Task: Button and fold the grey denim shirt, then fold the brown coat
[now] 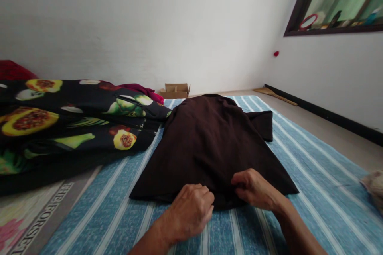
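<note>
While a dark brown short-sleeved top (206,139) lies spread out on the blue-and-white striped sheet (323,167), its wide hem towards the camera, both hands are at that near edge. The left hand (191,207) is at the hem, left of its middle, back of the hand up and fingers curled under; its fingertips are hidden, so whether they grip the fabric cannot be told. The right hand (254,187) pinches a bit of the brown fabric between thumb and bent fingers, just right of the middle and slightly farther in. The two hands are near each other but apart. One short sleeve sticks out on the right at the far end of the top, and soft creases run down the body.

To the left lies a black garment printed with papayas and other fruit (74,127), reaching over the sheet's edge close to the top. Beneath it shows a floral mat with lettering (60,207). Magenta cloth (143,89) lies behind the printed garment, and an open cardboard box (176,90) sits beyond the sheet, by the white wall (191,28). At upper right, a red-rimmed mirror (308,22) stands at the dark-framed window (299,4).
</note>
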